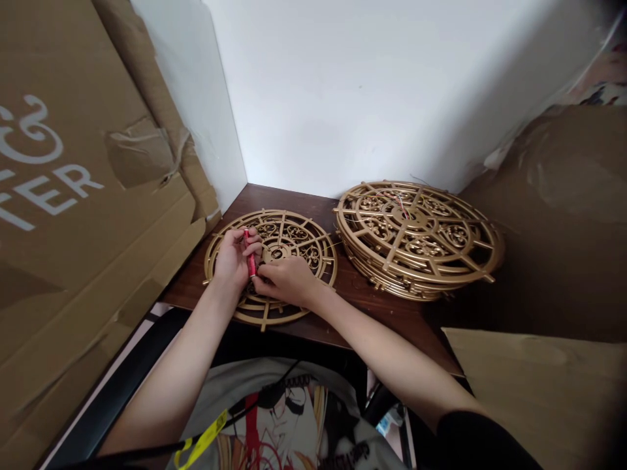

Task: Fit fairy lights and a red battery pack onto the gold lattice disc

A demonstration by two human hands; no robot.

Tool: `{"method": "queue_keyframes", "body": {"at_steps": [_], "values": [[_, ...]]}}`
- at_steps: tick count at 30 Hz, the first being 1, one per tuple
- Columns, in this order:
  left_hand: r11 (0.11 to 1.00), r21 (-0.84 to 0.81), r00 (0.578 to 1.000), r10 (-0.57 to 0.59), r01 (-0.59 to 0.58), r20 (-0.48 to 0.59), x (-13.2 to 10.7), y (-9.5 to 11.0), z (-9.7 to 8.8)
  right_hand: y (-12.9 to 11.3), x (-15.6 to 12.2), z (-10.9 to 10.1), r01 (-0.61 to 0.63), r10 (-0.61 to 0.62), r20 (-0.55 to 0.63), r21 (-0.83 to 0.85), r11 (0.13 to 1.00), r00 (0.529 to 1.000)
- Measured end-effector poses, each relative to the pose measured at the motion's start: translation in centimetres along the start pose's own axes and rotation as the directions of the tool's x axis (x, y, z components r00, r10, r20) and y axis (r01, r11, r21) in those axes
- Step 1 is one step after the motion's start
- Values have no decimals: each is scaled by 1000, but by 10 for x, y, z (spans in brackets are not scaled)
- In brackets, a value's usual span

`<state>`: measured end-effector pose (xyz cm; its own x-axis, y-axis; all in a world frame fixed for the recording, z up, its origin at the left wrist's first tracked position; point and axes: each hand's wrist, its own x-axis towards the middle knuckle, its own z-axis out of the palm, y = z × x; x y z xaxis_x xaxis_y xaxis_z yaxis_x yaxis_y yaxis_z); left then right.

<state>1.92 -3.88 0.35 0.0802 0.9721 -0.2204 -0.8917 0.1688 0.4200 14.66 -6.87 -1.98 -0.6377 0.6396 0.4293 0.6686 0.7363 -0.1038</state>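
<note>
A slim red tube [251, 261] with pale ends stands nearly upright in my left hand [234, 256], whose fingers curl around it. My right hand [287, 279] is closed, its fingertips at the tube's lower end; whatever they pinch is hidden. Both hands are above a round gold openwork frame [321, 240] with scroll patterns and short outer prongs, lying flat on the brown table. The hands and wrists cover its left and lower middle.
To the right, a stack of similar gold frames [416, 228] has thin coloured wires on top. Cardboard boxes flank the dark brown table [313, 329], a large one [88, 261] at left and another [553, 228] at right. Behind is a white wall [362, 91].
</note>
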Motion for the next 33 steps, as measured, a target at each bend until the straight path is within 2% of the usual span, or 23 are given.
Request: {"method": "queue_keyframes", "body": {"at_steps": [5, 33], "values": [[1000, 7, 1000, 23, -23, -2, 0, 0, -1, 1, 0, 1, 2, -2, -21, -5, 1000, 1000], [1000, -8, 1000, -9, 9, 6, -1, 0, 0, 1, -2, -1, -10, 10, -2, 28, 1000, 1000]]}}
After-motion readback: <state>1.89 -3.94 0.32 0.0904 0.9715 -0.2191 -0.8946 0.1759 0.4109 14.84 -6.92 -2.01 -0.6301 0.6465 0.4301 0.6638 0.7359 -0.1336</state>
